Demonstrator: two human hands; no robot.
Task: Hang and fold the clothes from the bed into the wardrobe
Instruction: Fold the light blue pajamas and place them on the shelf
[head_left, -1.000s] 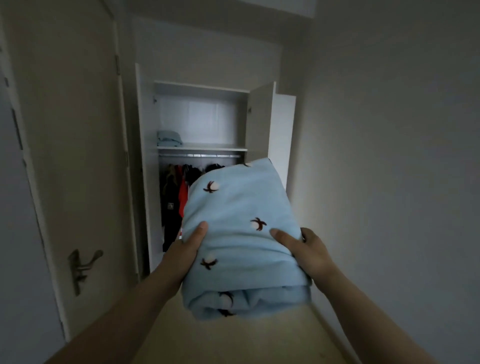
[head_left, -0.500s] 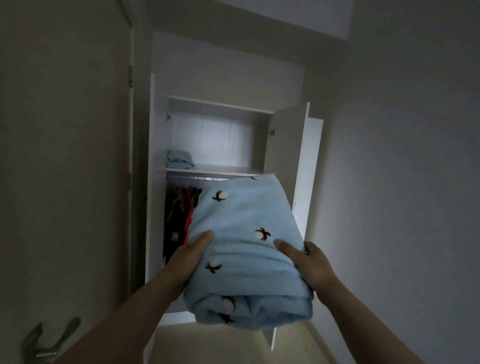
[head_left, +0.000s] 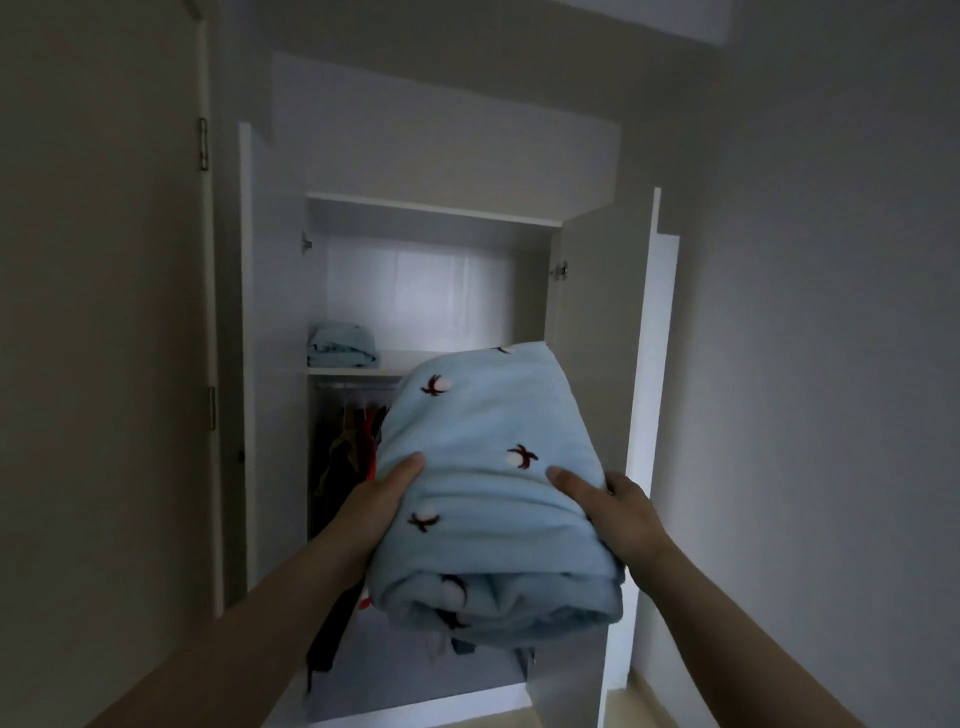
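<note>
A folded light-blue blanket (head_left: 483, 467) with small dark-and-white motifs is held at chest height in front of the open white wardrobe (head_left: 431, 291). My left hand (head_left: 384, 493) grips its left side, thumb on top. My right hand (head_left: 613, 512) grips its right side, thumb laid across the top. The fingers of both hands are hidden under the fabric. The blanket's far end reaches about the level of the wardrobe's upper shelf (head_left: 358, 370).
A smaller folded blue cloth (head_left: 340, 345) lies at the left of the upper shelf. Dark and red clothes (head_left: 348, 447) hang below it on the rail. The right wardrobe door (head_left: 592, 332) stands open beside the blanket. A beige door (head_left: 104, 312) fills the left, a plain wall the right.
I have come closer to the wardrobe, which now fills more of the view. The blanket has risen toward the upper shelf, still held in both hands the same way.
</note>
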